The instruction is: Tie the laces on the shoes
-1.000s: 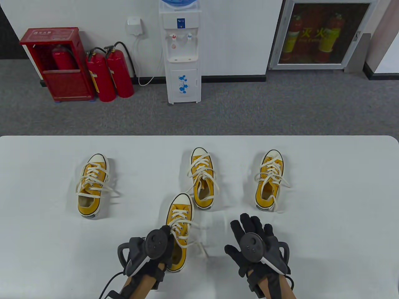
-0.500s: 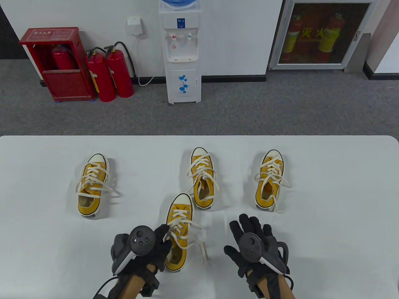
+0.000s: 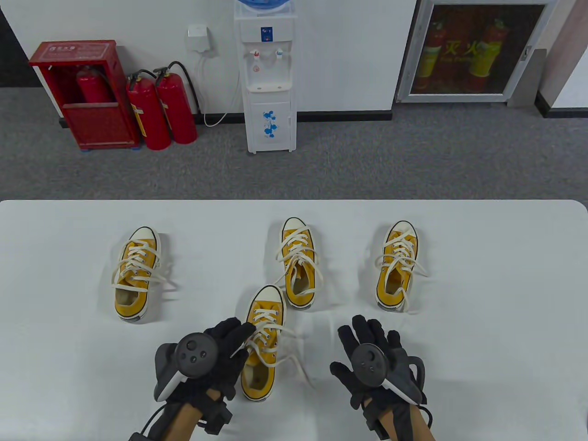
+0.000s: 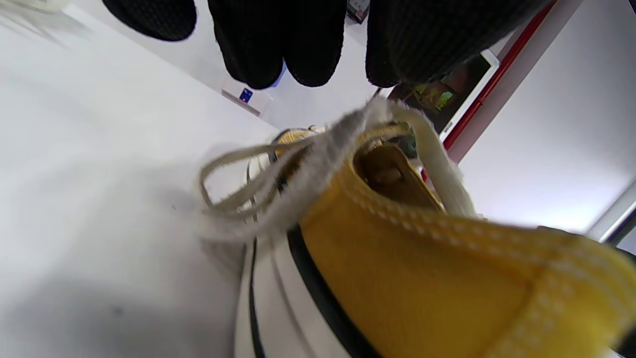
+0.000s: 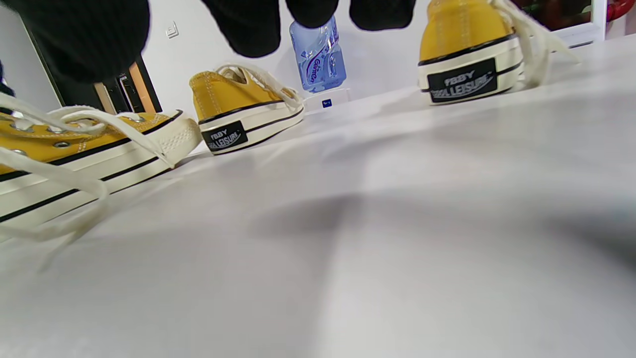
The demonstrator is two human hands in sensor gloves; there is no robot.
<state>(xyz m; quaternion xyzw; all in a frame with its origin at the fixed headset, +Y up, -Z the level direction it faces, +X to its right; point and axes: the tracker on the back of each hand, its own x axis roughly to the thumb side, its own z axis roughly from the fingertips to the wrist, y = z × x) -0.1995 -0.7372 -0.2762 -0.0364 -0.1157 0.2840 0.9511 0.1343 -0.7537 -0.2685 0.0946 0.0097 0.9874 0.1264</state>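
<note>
Sliding left hand (image 3: pixel 216 349) leftward off nearest shoe (image 3: pixel 262 342), lower centre of tabletop (image 3: pixel 482 285); fingertips now at its lace (image 3: pixel 257 337), whether pinching we cannot tell. Right hand (image 3: pixel 372 363) unchanged, fingers spread, holding nothing. We judge tying only starting; other three shoes untied.

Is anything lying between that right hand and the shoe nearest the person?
Nothing solid. Between the right hand and the nearest shoe there is only bare table and that shoe's own loose lace, trailing toward the hand.
</note>
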